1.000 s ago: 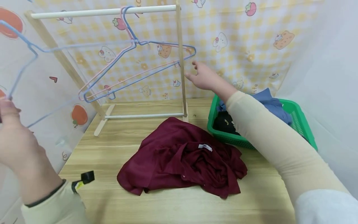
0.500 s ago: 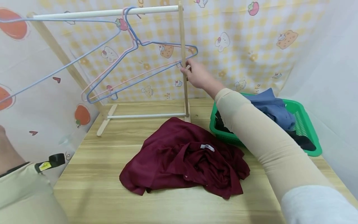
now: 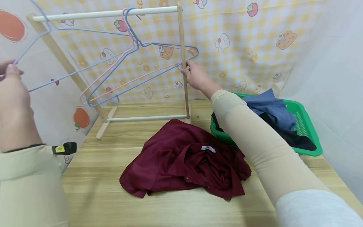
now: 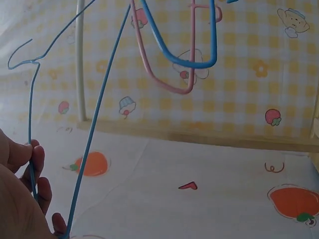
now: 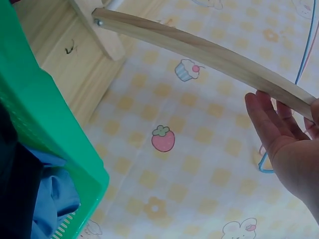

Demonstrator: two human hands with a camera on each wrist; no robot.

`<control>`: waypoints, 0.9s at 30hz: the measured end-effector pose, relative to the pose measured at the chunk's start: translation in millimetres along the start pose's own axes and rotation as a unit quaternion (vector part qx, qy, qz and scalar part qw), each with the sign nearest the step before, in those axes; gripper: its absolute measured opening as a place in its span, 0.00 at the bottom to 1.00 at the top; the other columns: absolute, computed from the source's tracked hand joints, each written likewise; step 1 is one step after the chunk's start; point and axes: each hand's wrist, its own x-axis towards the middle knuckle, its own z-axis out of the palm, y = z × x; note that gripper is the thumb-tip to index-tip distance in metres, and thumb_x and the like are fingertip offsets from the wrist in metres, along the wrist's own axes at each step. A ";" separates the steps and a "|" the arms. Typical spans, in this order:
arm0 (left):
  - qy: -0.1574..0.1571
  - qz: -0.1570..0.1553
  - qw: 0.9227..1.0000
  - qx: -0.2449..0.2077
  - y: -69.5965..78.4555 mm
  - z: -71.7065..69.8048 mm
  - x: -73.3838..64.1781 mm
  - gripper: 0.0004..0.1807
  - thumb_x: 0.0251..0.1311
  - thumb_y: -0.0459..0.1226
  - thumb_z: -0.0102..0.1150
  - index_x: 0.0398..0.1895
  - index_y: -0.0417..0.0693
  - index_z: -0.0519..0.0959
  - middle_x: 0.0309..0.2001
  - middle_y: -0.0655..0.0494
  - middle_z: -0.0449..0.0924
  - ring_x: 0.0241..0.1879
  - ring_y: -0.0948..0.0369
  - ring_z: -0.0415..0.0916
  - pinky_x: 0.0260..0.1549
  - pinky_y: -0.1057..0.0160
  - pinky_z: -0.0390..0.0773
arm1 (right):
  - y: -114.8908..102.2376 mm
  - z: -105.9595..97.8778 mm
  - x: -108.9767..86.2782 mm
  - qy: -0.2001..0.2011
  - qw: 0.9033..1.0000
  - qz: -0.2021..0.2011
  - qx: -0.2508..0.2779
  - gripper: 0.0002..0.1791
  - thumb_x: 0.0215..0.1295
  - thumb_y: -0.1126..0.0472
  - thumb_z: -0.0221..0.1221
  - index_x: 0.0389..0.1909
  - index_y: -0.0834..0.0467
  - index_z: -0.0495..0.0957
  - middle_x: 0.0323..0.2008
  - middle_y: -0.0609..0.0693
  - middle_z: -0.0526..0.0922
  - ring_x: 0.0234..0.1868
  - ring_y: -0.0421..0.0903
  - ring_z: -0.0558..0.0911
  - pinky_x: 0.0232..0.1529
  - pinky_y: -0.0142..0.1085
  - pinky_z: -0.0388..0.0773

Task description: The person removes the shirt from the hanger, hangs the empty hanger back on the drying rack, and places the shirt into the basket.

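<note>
At the left of the head view my left hand (image 3: 14,101) holds a light blue wire hanger (image 3: 45,84) by one sloping arm, its hook pointing up. The left wrist view shows the thumb and fingers pinching that wire. My right hand (image 3: 197,75) grips the right wooden post (image 3: 186,97) of the clothes rack, thumb on the near side; the right wrist view has the fingers (image 5: 264,117) around the post's edge. From the rack's white rail (image 3: 107,13) hang a blue hanger (image 3: 198,50) and a pink hanger (image 3: 82,94). A crumpled maroon shirt (image 3: 158,164) lies on the table.
A green basket (image 3: 313,135) stands at the right, holding a blue garment (image 3: 275,110) and a black garment (image 3: 297,140). The wooden table (image 3: 107,189) meets a patterned curtain (image 3: 244,50) behind the rack. White walls flank both sides.
My right hand has reached left to the rack post and taken hold of it. The held hanger has turned in my left hand, which left the view and came back.
</note>
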 end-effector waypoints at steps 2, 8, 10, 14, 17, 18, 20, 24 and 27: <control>-0.027 0.030 0.999 0.002 2.1 11.4 4.3 0.13 0.81 0.43 0.51 0.51 0.72 0.85 0.37 0.77 0.75 0.41 0.76 0.64 0.38 0.76 0.57 | 0.1 -0.3 0.3 0.002 1.000 -0.003 0.001 0.18 0.86 0.47 0.43 0.64 0.54 0.67 0.48 0.54 0.79 0.42 0.48 0.77 0.39 0.36 0.76; -0.051 0.098 0.993 0.038 3.5 44.6 3.8 0.21 0.80 0.32 0.46 0.56 0.61 0.87 0.33 0.71 0.73 0.30 0.73 0.67 0.23 0.80 0.66 | 1.0 -0.7 -0.9 0.005 1.000 -0.001 0.015 0.19 0.86 0.47 0.44 0.65 0.54 0.68 0.51 0.56 0.80 0.48 0.50 0.80 0.45 0.38 0.78; -0.052 0.105 0.992 0.051 -0.4 52.0 2.9 0.23 0.79 0.30 0.43 0.55 0.62 0.87 0.33 0.71 0.72 0.29 0.73 0.66 0.23 0.80 0.65 | 1.0 -0.4 -0.3 0.005 1.000 0.001 0.011 0.20 0.86 0.46 0.44 0.66 0.53 0.67 0.52 0.56 0.81 0.49 0.50 0.80 0.47 0.39 0.79; -0.060 0.102 0.990 0.073 -11.8 59.1 4.6 0.24 0.77 0.29 0.42 0.48 0.66 0.85 0.34 0.72 0.71 0.33 0.75 0.67 0.26 0.78 0.64 | 1.1 1.0 1.4 0.001 1.000 0.004 0.004 0.21 0.86 0.47 0.43 0.68 0.53 0.66 0.55 0.56 0.81 0.52 0.50 0.81 0.49 0.40 0.80; -0.076 0.095 0.990 0.079 -21.1 61.2 7.2 0.22 0.78 0.30 0.43 0.46 0.68 0.84 0.34 0.72 0.72 0.34 0.75 0.69 0.27 0.78 0.65 | 1.6 2.5 2.7 0.001 1.000 0.004 0.010 0.22 0.86 0.47 0.44 0.71 0.53 0.66 0.57 0.56 0.82 0.54 0.51 0.82 0.53 0.42 0.81; -0.077 0.099 0.988 0.087 -24.5 62.3 7.7 0.22 0.78 0.30 0.44 0.46 0.68 0.84 0.34 0.73 0.73 0.34 0.75 0.70 0.27 0.79 0.66 | 1.8 3.0 2.8 0.002 1.000 0.003 0.013 0.22 0.86 0.47 0.44 0.71 0.53 0.66 0.58 0.56 0.82 0.55 0.51 0.82 0.54 0.43 0.81; -0.082 0.100 0.986 0.102 -30.8 63.6 7.3 0.21 0.79 0.31 0.44 0.47 0.68 0.84 0.35 0.73 0.73 0.35 0.75 0.70 0.28 0.79 0.66 | 2.4 4.2 2.8 0.006 1.000 0.003 0.020 0.22 0.86 0.47 0.45 0.71 0.52 0.66 0.58 0.57 0.82 0.56 0.51 0.82 0.56 0.43 0.82; -0.090 0.105 0.983 0.122 -40.8 65.0 5.8 0.20 0.79 0.33 0.45 0.48 0.68 0.84 0.36 0.76 0.73 0.35 0.76 0.70 0.31 0.78 0.68 | 4.2 6.5 1.4 0.016 0.999 0.002 0.034 0.22 0.86 0.48 0.45 0.71 0.53 0.67 0.59 0.56 0.82 0.59 0.51 0.82 0.59 0.44 0.82; -0.094 0.107 0.982 0.126 -44.4 64.4 5.6 0.19 0.79 0.34 0.47 0.44 0.70 0.84 0.35 0.79 0.75 0.35 0.76 0.71 0.33 0.78 0.68 | 5.8 7.0 0.0 0.018 0.999 -0.001 0.043 0.23 0.86 0.47 0.45 0.72 0.54 0.67 0.61 0.55 0.81 0.60 0.50 0.82 0.61 0.43 0.81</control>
